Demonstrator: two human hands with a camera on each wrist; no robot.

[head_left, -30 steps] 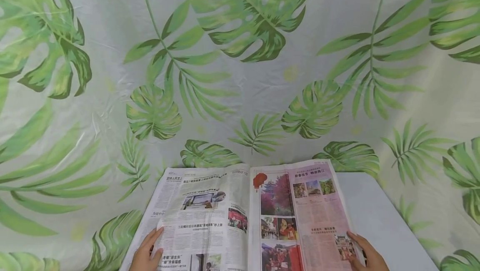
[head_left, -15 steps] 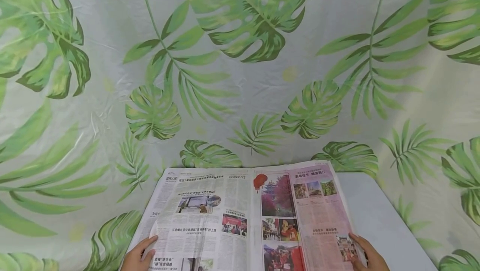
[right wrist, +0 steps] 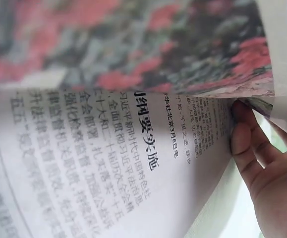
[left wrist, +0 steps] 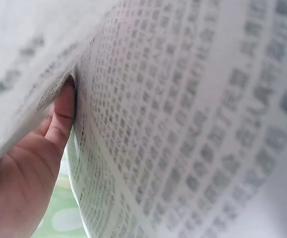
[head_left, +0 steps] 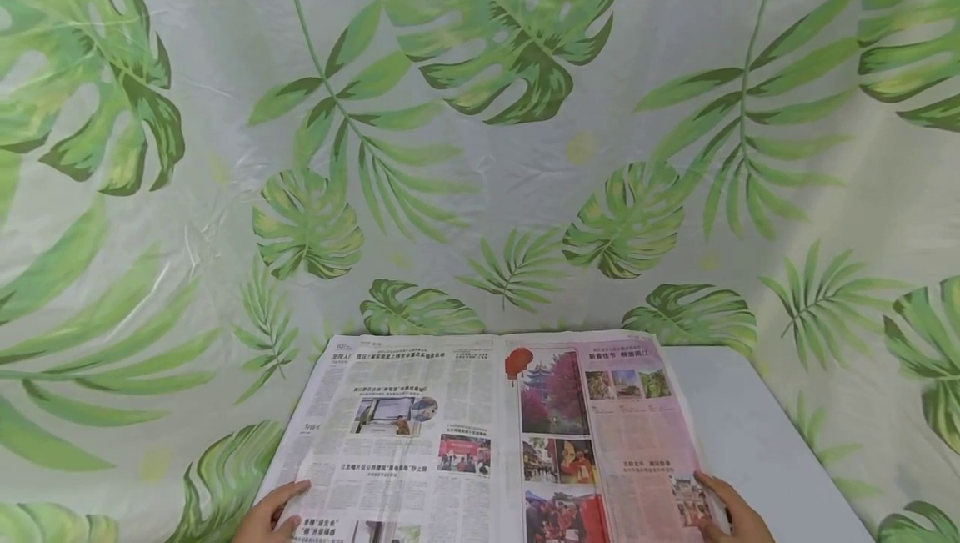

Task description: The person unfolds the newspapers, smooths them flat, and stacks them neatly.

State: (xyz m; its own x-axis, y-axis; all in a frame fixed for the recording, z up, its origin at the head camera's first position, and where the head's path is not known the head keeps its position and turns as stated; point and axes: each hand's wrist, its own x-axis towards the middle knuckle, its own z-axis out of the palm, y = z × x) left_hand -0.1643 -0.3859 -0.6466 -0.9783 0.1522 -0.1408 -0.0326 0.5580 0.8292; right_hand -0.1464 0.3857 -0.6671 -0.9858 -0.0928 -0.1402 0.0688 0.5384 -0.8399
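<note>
An open newspaper [head_left: 457,393] lies spread in the lower middle of the head view. Its left page carries black print and small photos; the right one has a pink ground, a red lantern and several colour pictures. My left hand [head_left: 270,516] holds the left page at its outer edge, over another sheet that sticks out beneath. In the left wrist view that hand [left wrist: 31,163] reaches up between paper layers, fingertips partly hidden in the fold. At the right edge, my right hand [head_left: 731,511] pinches the paper; the right wrist view shows its fingers [right wrist: 241,136] at the sheets' margin.
Under the newspaper is a white tabletop [head_left: 750,426], which shows along the right side. Behind and around it hangs a pale cloth [head_left: 517,184] printed with green leaves.
My left hand has moved left and slightly down, drawing the left page outward so it lies flatter over the sheet beneath. The right hand stays nearly in place; the right page's top edge dips slightly.
</note>
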